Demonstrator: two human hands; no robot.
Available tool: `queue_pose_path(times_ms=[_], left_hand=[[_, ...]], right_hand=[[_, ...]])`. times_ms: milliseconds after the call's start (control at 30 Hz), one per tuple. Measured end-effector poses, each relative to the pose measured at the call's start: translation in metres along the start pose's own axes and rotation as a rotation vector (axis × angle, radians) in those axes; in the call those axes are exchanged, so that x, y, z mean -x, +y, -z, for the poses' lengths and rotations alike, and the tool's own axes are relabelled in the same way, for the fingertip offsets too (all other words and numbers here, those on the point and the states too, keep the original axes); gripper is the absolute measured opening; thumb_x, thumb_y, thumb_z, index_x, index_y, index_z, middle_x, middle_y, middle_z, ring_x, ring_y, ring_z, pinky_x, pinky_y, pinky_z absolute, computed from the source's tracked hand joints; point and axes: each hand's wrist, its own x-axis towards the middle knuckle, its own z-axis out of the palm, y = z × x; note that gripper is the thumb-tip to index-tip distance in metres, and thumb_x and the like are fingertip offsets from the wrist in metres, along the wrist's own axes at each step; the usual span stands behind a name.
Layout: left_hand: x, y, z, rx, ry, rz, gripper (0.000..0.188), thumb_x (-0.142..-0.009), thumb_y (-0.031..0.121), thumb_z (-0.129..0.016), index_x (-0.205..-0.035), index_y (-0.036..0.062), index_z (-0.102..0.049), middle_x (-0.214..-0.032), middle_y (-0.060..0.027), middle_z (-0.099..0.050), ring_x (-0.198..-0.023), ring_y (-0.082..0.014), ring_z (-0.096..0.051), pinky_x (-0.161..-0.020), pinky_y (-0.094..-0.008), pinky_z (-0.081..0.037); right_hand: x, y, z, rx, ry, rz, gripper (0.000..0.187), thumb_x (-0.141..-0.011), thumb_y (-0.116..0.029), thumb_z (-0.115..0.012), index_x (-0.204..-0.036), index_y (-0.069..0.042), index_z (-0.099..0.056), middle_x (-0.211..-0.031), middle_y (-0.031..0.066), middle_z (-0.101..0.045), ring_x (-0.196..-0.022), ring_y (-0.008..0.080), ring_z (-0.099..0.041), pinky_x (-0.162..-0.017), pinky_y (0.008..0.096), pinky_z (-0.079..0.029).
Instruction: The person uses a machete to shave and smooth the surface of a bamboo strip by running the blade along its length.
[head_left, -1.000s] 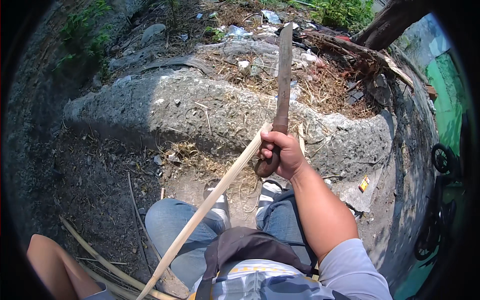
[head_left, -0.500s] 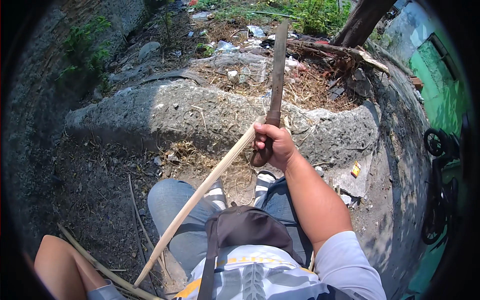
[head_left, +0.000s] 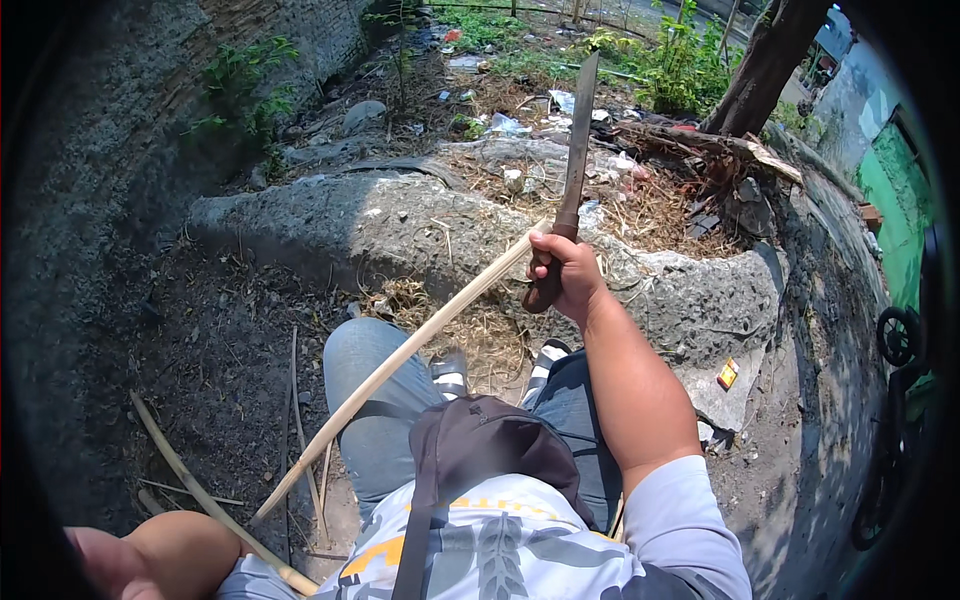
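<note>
My right hand (head_left: 570,275) is closed around the dark wooden handle of a machete (head_left: 578,150), its long worn blade pointing up and away from me. The same hand grips the upper end of a long, pale, peeled stick (head_left: 400,355) against the handle. The stick slants down to the left across my bent knee, its lower end near the ground. At the lower left rim my left hand (head_left: 105,565) is blurred and partly cut off, close in front of a bent elbow, apart from the stick and the machete. Its fingers cannot be made out.
A rough concrete slab (head_left: 460,225) crosses in front of my feet. Other long strips, including a curved one (head_left: 190,475), lie at the left. Beyond are litter, dry straw and a tree trunk (head_left: 755,75). A yellow-red packet (head_left: 727,374) and a parked motorcycle (head_left: 895,400) are at the right.
The view has shifted, so the scene sits further right. My left forearm has folded up and its hand has come into view at the lower left. My right hand keeps its grip.
</note>
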Motion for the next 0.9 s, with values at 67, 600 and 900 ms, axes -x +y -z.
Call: queue_pose_path(times_ms=[67, 600, 900], left_hand=[[0.043, -0.013, -0.045, -0.01, -0.242, 0.342, 0.077, -0.089, 0.056, -0.072, -0.14, 0.0038, -0.05, -0.131, -0.0154, -0.056, -0.121, -0.0351, -0.055, -0.107, -0.0526, -0.042], [0.292, -0.029, -0.102, -0.246, -0.54, 1.102, 0.033, -0.094, 0.032, -0.07, -0.103, 0.0011, -0.065, -0.077, -0.0156, -0.064, -0.067, -0.0295, -0.063, -0.063, -0.0401, -0.049], [0.274, -0.048, -0.106, -0.236, -0.296, 1.099, 0.045, -0.106, 0.041, -0.052, -0.087, 0.0004, -0.058, -0.065, -0.0152, -0.058, -0.058, -0.0282, -0.058, -0.057, -0.0401, -0.045]], right_hand=[[0.008, 0.002, -0.001, 0.03, 0.021, -0.015, 0.014, -0.09, -0.016, -0.075, -0.088, -0.01, -0.062, -0.073, -0.003, -0.052, -0.063, 0.0087, -0.049, -0.056, 0.0252, -0.044], [0.007, 0.003, -0.019, 0.027, 0.0, 0.01, 0.015, -0.089, -0.017, -0.075, -0.09, -0.008, -0.064, -0.073, -0.0017, -0.054, -0.062, 0.0101, -0.051, -0.057, 0.0261, -0.047], [-0.02, 0.003, 0.004, 0.618, 0.125, 0.227, 0.027, -0.088, -0.029, -0.079, -0.082, -0.008, -0.063, -0.067, -0.002, -0.058, -0.058, 0.0102, -0.054, -0.054, 0.0294, -0.043]])
